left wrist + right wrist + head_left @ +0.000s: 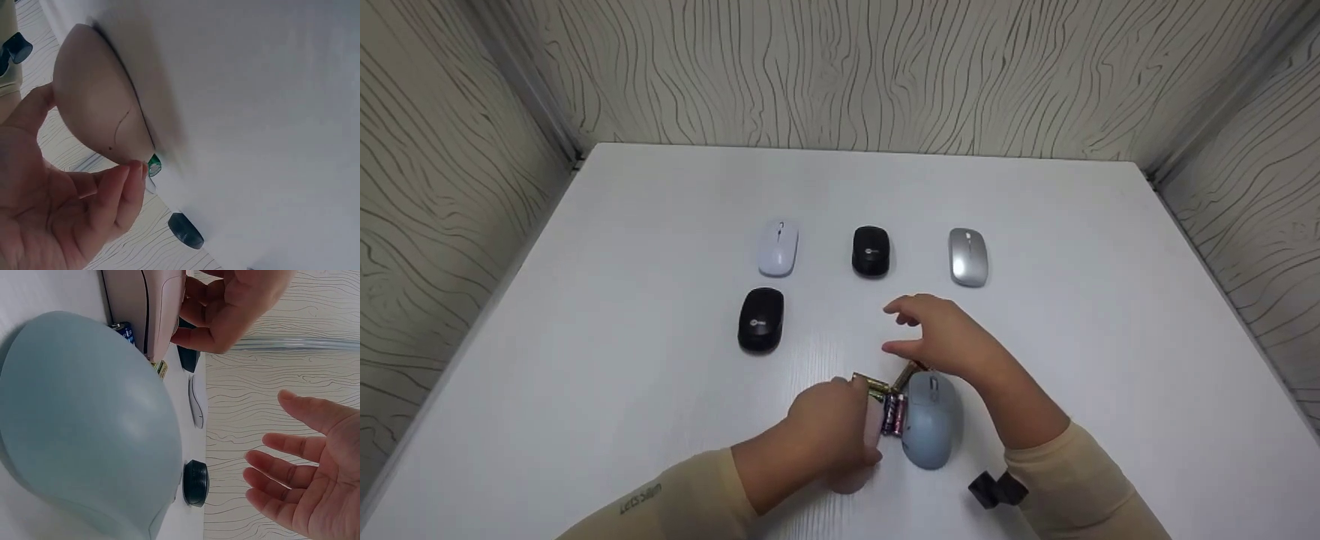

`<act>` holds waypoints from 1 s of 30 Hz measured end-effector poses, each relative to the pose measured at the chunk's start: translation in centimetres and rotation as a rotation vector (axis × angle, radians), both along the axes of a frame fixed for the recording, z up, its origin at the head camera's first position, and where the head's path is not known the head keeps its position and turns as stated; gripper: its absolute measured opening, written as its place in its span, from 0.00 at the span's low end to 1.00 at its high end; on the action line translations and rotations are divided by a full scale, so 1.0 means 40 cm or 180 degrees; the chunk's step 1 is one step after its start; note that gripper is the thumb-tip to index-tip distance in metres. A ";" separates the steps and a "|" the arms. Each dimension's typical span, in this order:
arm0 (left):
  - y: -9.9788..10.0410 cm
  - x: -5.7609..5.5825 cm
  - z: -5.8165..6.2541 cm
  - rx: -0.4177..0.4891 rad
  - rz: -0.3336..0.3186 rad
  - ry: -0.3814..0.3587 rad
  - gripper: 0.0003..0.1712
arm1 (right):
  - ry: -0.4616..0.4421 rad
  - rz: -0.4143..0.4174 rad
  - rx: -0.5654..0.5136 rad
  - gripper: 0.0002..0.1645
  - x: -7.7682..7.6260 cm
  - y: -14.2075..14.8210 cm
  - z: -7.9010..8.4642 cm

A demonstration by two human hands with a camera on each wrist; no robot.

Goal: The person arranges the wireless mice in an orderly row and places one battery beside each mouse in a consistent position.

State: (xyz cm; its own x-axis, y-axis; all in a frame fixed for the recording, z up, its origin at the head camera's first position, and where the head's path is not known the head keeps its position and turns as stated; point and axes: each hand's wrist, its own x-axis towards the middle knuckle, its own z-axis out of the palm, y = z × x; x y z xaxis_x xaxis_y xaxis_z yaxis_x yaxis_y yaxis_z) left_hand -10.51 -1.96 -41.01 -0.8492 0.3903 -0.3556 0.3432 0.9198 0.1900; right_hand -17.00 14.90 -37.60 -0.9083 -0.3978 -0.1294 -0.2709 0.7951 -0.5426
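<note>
My left hand (826,424) grips a pale pink computer mouse (93,90) by its sides, thumb on one side and fingertips on the other. Right beside that mouse lie several small batteries: a dark blue and red pair (894,415) and gold ones (872,384). A light blue mouse (930,427) rests on the table just right of the batteries. Above its front end hovers my right hand (949,334), fingers spread and thumb apart, holding nothing. In the right wrist view, the light blue mouse hides part of the batteries.
On the white table (607,315), a white mouse (778,249), a black mouse (871,252) and a silver mouse (968,258) form a row farther back. Another black mouse (761,320) lies nearer, to the left. Wood-patterned walls (840,75) enclose the back and sides.
</note>
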 end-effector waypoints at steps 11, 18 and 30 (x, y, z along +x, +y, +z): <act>-0.005 0.004 0.003 -0.0025 -0.0162 0.0174 0.44 | 0.0028 0.0056 -0.0037 0.28 -0.003 0.004 -0.010; -0.005 0.007 -0.003 0.0032 -0.0091 0.0124 0.44 | 0.0026 0.0069 -0.0078 0.28 -0.005 0.004 -0.014; -0.010 0.002 0.030 0.0065 -0.0129 0.0148 0.42 | 0.0065 0.0032 -0.0087 0.27 -0.009 0.008 -0.014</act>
State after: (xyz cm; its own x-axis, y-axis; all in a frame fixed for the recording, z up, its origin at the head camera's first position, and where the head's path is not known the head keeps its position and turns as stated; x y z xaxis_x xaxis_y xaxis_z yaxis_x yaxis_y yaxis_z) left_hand -10.44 -2.37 -39.82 -0.8480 0.4315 -0.3077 0.3890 0.9011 0.1917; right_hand -17.36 15.21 -38.18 -0.9066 -0.4101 -0.0998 -0.2901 0.7772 -0.5584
